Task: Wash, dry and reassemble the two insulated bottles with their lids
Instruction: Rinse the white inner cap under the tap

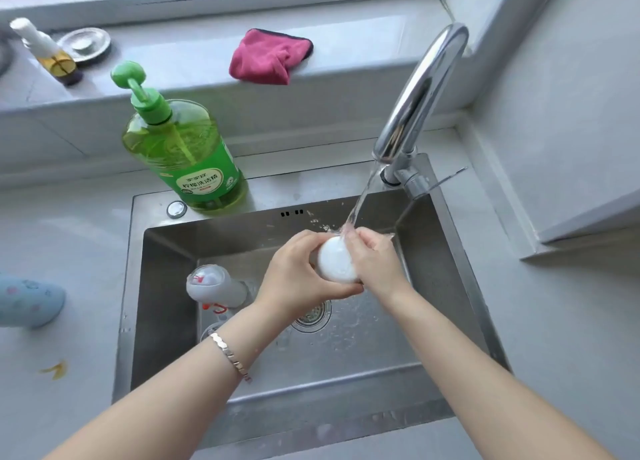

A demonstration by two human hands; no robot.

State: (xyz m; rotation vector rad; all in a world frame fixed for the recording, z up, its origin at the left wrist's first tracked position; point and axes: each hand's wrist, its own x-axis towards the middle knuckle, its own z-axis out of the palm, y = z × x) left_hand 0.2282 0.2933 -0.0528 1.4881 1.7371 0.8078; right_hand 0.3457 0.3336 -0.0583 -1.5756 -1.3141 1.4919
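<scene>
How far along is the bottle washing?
Nothing looks finished yet. In hand: the left hand and right hand hold a white piece under the running tap. Left: a white bottle lies in the sink; drying with the pink cloth and reassembly.

Your left hand (298,272) and right hand (372,262) hide most of the round white piece (336,262), and the left edge crops that pale blue patterned object (27,300).

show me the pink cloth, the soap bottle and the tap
pink cloth (268,57): head view, middle of the cloth
soap bottle (173,141): head view, green body above the label
tap (420,92): head view, curved spout
</scene>
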